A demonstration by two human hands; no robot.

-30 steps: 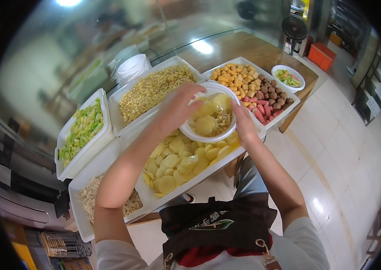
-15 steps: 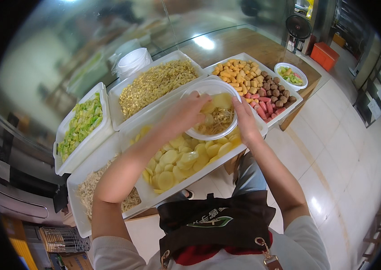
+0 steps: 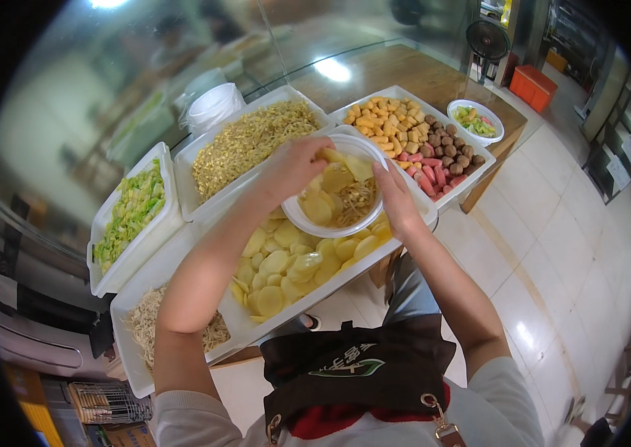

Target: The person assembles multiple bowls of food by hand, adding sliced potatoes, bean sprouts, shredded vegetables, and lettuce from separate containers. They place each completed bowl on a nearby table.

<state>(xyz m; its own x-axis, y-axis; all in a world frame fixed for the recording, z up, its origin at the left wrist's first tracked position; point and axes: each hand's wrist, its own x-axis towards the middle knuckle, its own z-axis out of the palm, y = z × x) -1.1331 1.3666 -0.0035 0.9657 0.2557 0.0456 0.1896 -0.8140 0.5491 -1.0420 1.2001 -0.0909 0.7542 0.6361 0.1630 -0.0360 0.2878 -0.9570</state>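
A round white plastic bowl (image 3: 334, 232) is held over a tray compartment of pale yellow potato slices (image 3: 300, 261). Thin bean sprouts (image 3: 356, 200) and more potato slices lie in the bowl. My right hand (image 3: 397, 195) grips the bowl's right rim, thumb on top and the other fingers mostly hidden. At the upper left rim, my left hand (image 3: 299, 165) is closed with its fingertips on a potato slice (image 3: 335, 156) just inside the bowl.
Around stand trays of yellow-headed bean sprouts (image 3: 248, 145), chopped lettuce (image 3: 130, 212), pale shreds (image 3: 153, 320), and a tray of tofu cubes, meatballs and pink sausages (image 3: 438, 149). A filled bowl (image 3: 475, 121) and stacked white bowls (image 3: 218, 104) are on the wooden table (image 3: 390, 71).
The bowl and both hands have shifted slightly left. My left hand has drawn back to the bowl's upper left rim, showing more potato slices inside.
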